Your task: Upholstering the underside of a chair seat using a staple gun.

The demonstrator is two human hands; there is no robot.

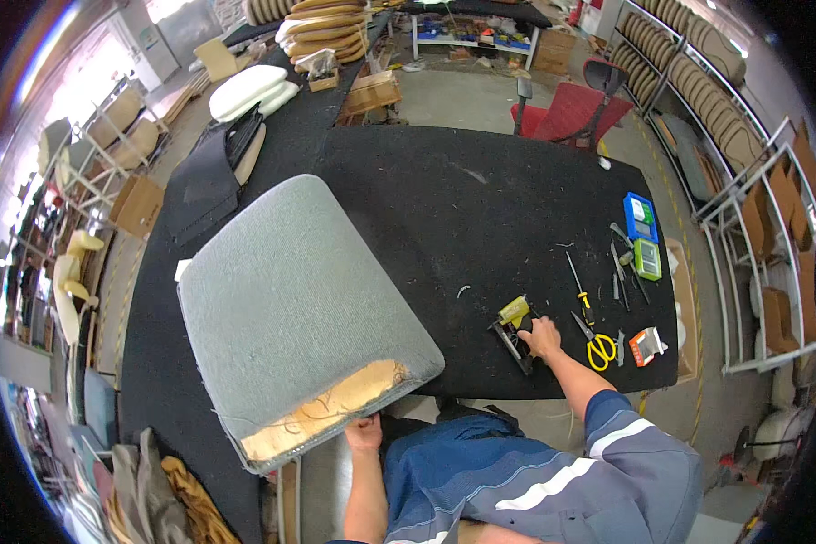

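A grey fabric-covered chair cushion (281, 299) lies at an angle on the black-covered table. Along its near edge the cover is open, and a strip of bare tan board or padding (335, 408) shows with loose threads. My left hand (364, 433) is closed at the cushion's near edge, its fingertips partly hidden there. To the right, my right hand (542, 338) is closed around a staple gun (514, 313) with a yellow-green body and dark frame, which rests on the table.
Right of the staple gun lie a screwdriver (581, 292), yellow-handled scissors (598, 349), a small orange-white box (646, 347) and blue and green cases (642, 222). Black sheets (204, 177) and white cushions (247, 91) sit at the far left. A red chair (571, 109) stands beyond the table.
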